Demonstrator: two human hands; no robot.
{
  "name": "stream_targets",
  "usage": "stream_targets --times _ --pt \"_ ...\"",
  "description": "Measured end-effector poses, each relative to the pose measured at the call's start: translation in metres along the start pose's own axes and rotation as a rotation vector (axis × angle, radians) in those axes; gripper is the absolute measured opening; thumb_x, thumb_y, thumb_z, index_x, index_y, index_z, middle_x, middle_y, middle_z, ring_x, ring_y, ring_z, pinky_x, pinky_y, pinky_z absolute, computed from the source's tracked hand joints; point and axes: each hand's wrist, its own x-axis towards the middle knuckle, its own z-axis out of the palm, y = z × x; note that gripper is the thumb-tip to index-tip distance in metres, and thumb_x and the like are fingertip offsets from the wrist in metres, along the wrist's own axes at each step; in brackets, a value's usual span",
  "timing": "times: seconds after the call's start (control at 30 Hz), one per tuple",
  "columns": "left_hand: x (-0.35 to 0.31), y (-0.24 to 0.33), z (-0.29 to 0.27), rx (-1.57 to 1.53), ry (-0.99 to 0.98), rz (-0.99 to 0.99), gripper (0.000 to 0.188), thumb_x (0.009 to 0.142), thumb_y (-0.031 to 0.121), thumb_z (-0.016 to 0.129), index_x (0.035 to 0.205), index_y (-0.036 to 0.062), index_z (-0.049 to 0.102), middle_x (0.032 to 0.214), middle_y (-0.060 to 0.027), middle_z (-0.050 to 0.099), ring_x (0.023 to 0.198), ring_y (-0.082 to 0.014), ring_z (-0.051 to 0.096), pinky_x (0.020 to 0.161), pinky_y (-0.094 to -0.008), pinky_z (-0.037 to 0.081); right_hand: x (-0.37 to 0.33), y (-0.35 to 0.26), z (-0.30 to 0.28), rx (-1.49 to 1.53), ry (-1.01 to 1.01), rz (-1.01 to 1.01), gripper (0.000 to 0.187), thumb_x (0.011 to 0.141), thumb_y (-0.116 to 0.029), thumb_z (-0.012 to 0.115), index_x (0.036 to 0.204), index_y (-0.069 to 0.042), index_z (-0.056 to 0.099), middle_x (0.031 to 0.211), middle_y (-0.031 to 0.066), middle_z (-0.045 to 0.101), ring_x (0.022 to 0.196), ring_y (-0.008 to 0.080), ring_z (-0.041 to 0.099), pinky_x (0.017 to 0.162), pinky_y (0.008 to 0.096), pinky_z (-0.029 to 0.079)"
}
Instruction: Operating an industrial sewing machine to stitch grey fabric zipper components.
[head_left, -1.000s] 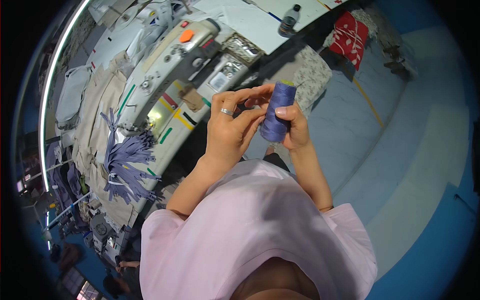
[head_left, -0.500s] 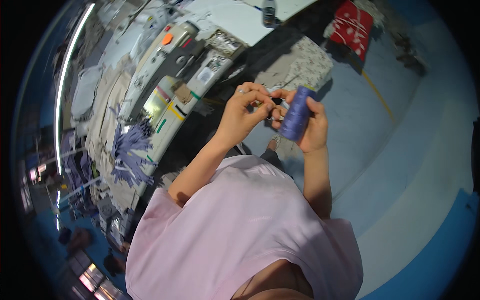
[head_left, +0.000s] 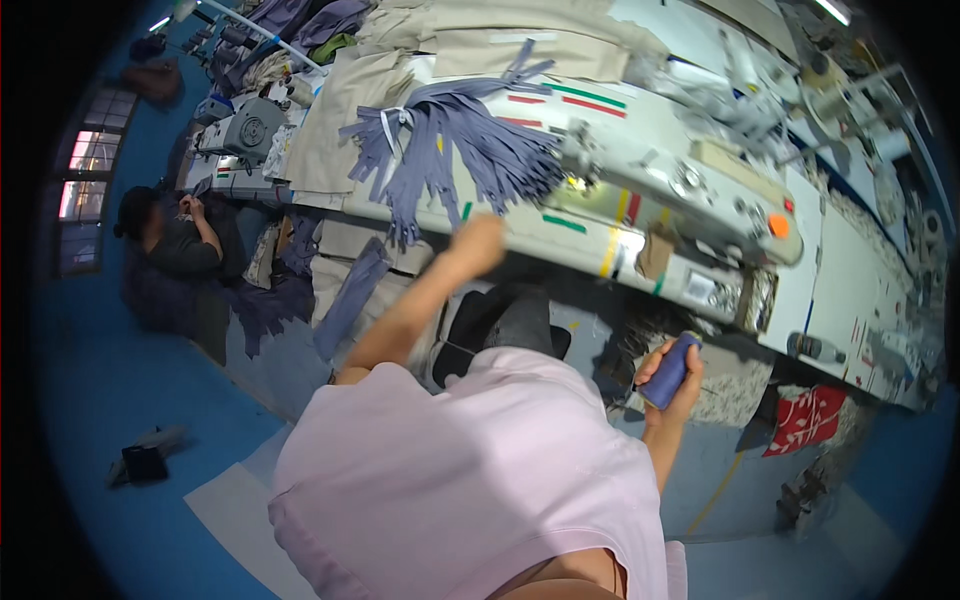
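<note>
Out to the right, my right hand is closed around a purple cone of thread, held tilted below the table edge. My left hand, smeared by motion, is at the front edge of the sewing table; its fingers cannot be made out. Just beyond it lies a bundle of purple-grey fabric strips, tied with a white band at the left and fanned out toward the sewing machine.
Beige cloth pieces cover the table's back. A dark bottle lies to the right, above a red patterned cloth. A black chair seat stands below the edge. At far left another person sits near a second machine.
My view has turned toward the sewing table. My hands, close together at the thread cone before, have parted: the left is now by the table, while the right keeps the cone.
</note>
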Motion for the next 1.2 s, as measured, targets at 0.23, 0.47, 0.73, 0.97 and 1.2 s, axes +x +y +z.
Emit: stream_targets --times 0.23,0.47,0.73,0.97,1.2 --pt "0.196 -0.284 -0.088 0.405 0.397 -0.156 0.027 0.09 0.009 0.058 0.115 0.0004 0.056 0.108 -0.0207 0.065 0.101 -0.039 0.064 0.087 -0.0464 0.054 0.069 0.057 0.109 -0.601 0.203 0.128 0.035 0.097 -0.037 0.058 0.098 -0.003 0.056 0.067 0.0108 0.062 0.058 0.0175 0.062 0.055 0.0299 0.052" --pt "0.283 -0.345 -0.076 0.395 0.066 -0.18 0.048 0.083 0.033 0.068 0.12 0.0044 0.061 0.12 -0.0206 0.066 0.112 -0.0405 0.062 0.094 -0.0497 0.049 0.063 0.067 0.094 -0.564 0.553 0.12 0.031 0.097 -0.036 0.061 0.097 -0.005 0.057 0.066 0.0084 0.062 0.057 0.0152 0.063 0.055 0.0279 0.052" --pt "0.146 -0.274 -0.15 0.591 -0.196 -0.13 0.036 0.078 0.021 0.07 0.109 0.0013 0.065 0.107 -0.0254 0.068 0.105 -0.0443 0.064 0.09 -0.0507 0.052 -0.017 0.058 0.023 -0.255 0.686 0.002 0.037 0.095 -0.04 0.063 0.099 -0.004 0.057 0.069 0.0105 0.065 0.058 0.017 0.064 0.056 0.0295 0.053" --pt "-0.03 0.054 -0.223 0.844 -0.215 0.094 0.03 0.071 0.018 0.065 0.096 0.0011 0.067 0.095 -0.025 0.07 0.094 -0.0438 0.067 0.081 -0.0519 0.053 -0.128 0.054 -0.095 -0.085 0.599 -0.164 0.036 0.095 -0.04 0.064 0.101 -0.004 0.057 0.07 0.0099 0.065 0.058 0.0161 0.064 0.055 0.0282 0.052" --pt "-0.135 0.254 -0.153 0.956 -0.214 0.408 0.032 0.071 0.02 0.064 0.095 -0.0007 0.066 0.09 -0.025 0.07 0.087 -0.0431 0.068 0.08 -0.0507 0.055 -0.284 0.045 -0.206 -0.012 0.65 -0.297 0.038 0.095 -0.039 0.066 0.102 -0.004 0.056 0.07 0.0082 0.064 0.058 0.0146 0.063 0.055 0.0282 0.052"
